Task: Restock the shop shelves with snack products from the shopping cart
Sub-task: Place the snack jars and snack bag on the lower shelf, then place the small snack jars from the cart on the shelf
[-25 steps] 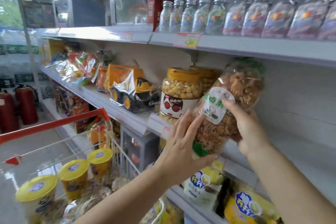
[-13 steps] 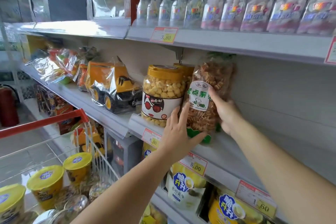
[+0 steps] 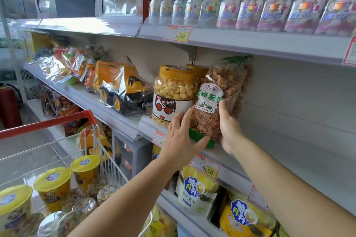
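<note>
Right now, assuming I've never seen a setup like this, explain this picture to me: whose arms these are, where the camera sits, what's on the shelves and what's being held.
There is no machine here. These are a person's two bare arms, seen from one wide camera worn on the head, looking forward and down.

The right hand grips a clear bag of brown twisted snacks, thumb on its front. The left hand presses straight fingers against its lower left side. The bag is upright at the middle shelf, beside a yellow-lidded popcorn jar. Further left lies a wrapped toy truck. Above stands a row of screw-top bottles.

At lower left is the shopping cart with its red handle, holding yellow-lidded cups.
</note>
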`<state>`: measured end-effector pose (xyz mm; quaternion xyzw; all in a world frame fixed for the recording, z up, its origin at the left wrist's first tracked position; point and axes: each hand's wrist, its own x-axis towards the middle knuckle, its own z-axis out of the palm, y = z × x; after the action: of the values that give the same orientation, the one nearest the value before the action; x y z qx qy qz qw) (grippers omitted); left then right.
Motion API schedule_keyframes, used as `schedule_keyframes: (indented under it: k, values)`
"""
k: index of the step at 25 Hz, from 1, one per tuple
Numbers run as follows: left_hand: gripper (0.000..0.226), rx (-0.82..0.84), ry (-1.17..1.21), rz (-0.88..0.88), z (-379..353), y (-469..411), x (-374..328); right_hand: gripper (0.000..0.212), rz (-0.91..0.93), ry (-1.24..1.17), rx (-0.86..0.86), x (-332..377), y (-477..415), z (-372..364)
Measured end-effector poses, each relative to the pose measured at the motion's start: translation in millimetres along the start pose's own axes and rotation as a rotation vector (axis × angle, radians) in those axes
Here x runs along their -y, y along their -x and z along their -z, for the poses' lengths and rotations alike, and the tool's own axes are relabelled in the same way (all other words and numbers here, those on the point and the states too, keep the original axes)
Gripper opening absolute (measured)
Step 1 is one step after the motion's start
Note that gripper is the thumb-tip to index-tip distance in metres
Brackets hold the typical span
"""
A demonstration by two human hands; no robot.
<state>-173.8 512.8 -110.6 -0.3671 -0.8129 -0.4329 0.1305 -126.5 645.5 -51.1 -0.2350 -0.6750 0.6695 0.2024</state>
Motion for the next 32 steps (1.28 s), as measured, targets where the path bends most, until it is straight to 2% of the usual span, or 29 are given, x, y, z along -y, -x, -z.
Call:
schedule_keyframes:
  k: [2,3,5,6,7,9,13,16,19,21,22,24,27,29,32]
  values:
    - [0.088,0.031,-0.034,0.009,14.1,9.7,5.5,0.093,0.093,0.073,-0.121,-2.9,5.1,2.0]
    - [0.085,0.038,-0.052,0.022,25.6,17.5,11.4,0.087,0.216,0.133,-0.235,-5.6,8.8,4.1]
    - [0.079,0.031,-0.086,0.052,51.3,35.7,26.4,0.06,0.604,0.228,-0.469,-9.7,24.0,11.1]
    - [0.075,0.015,-0.111,0.077,66.6,49.6,41.3,0.046,0.793,0.253,-0.511,-14.1,37.1,7.0]
    - [0.071,-0.01,-0.147,0.101,82.1,64.2,55.8,0.033,0.916,0.265,-0.472,-20.1,51.8,-0.5]
    - [0.059,-0.063,-0.229,0.179,113.2,98.5,91.3,0.02,0.978,0.311,-0.23,-39.7,79.2,-31.5]
    - [0.043,-0.156,-0.32,0.415,164.4,166.0,148.9,0.03,0.784,0.495,0.351,-92.9,101.9,-119.5]
    - [0.043,-0.16,-0.393,0.584,183.9,198.9,171.1,0.029,0.565,0.608,0.611,-123.1,104.2,-178.1]
    - [0.042,-0.071,-0.5,0.61,183.0,220.0,174.2,0.055,0.377,0.744,0.91,-142.2,109.4,-208.5]
    - [0.043,-0.015,-0.577,0.567,178.8,229.0,171.1,0.078,0.344,0.802,1.104,-159.1,117.9,-217.9]
    - [0.044,0.014,-0.631,0.549,177.1,231.8,169.9,0.084,0.367,0.83,1.148,-169.1,122.5,-221.3]
    - [0.046,0.088,-0.725,0.546,176.6,232.8,167.5,0.085,0.475,0.868,1.129,-187.4,130.2,-227.0]
    - [0.053,0.258,-0.797,0.572,178.8,229.0,162.6,0.068,0.574,0.789,0.994,-192.1,134.2,-226.4]
    - [0.055,0.345,-0.779,0.595,177.8,226.6,157.8,0.061,0.474,0.657,0.887,-179.0,133.6,-215.0]
    - [0.051,0.365,-0.731,0.593,171.8,223.0,152.3,0.057,0.284,0.456,0.749,-154.0,125.8,-186.5]
